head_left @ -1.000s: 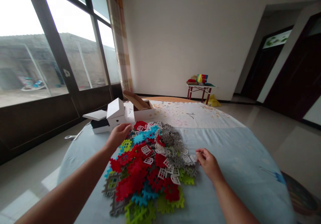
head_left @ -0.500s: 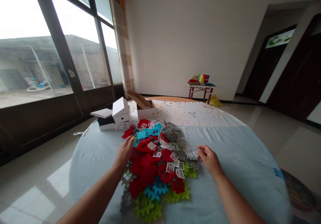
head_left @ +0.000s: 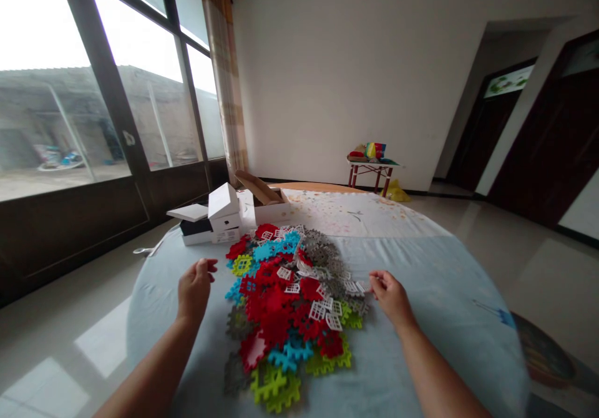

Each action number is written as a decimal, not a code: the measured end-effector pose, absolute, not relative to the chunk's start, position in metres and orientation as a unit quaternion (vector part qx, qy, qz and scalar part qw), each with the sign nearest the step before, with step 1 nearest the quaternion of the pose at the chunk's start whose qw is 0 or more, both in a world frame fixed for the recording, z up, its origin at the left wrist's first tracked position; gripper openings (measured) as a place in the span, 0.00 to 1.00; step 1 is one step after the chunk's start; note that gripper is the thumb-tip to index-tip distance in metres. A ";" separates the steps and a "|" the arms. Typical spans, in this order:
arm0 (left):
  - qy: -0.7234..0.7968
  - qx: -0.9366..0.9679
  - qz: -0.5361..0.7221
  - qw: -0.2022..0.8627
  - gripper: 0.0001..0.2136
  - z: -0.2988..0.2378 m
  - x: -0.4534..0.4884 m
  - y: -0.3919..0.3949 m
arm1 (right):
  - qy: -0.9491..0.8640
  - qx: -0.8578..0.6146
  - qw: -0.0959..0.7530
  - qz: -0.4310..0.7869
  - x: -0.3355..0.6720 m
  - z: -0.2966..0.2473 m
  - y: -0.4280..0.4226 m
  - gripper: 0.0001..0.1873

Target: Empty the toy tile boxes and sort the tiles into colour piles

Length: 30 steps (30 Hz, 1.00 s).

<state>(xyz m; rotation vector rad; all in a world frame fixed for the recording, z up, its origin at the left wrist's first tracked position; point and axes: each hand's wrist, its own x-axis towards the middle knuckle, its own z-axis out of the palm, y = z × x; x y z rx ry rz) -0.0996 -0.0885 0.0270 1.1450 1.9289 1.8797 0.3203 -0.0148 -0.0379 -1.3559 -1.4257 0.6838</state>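
A heap of flat plastic building pieces with toothed edges (head_left: 274,309) lies on the table, in red, blue, green and grey. Small white window-shaped lattice pieces (head_left: 317,310) are scattered over it. My left hand (head_left: 194,290) is held left of the heap, apart from it, its fingers loosely bent and nothing visible in them. At the heap's right edge my right hand (head_left: 392,298) has its fingers closed at the end of a white window piece (head_left: 360,287). The exact grip is partly hidden by the fingers.
White boxes (head_left: 223,209) stand behind the heap at the left, beside an open box with a brown flap (head_left: 257,188). A pale blue cloth (head_left: 412,274) covers the round table. Against the far wall stands a small side table (head_left: 372,163) with colourful items.
My left hand has drawn back leftward from the heap, uncovering a green piece and red and blue ones. The right hand stays almost where it was. The view has shifted slightly.
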 end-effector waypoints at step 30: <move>0.537 0.770 0.323 -0.121 0.23 0.004 -0.015 -0.152 | -0.829 -0.459 0.229 0.221 0.223 0.007 -0.107 0.45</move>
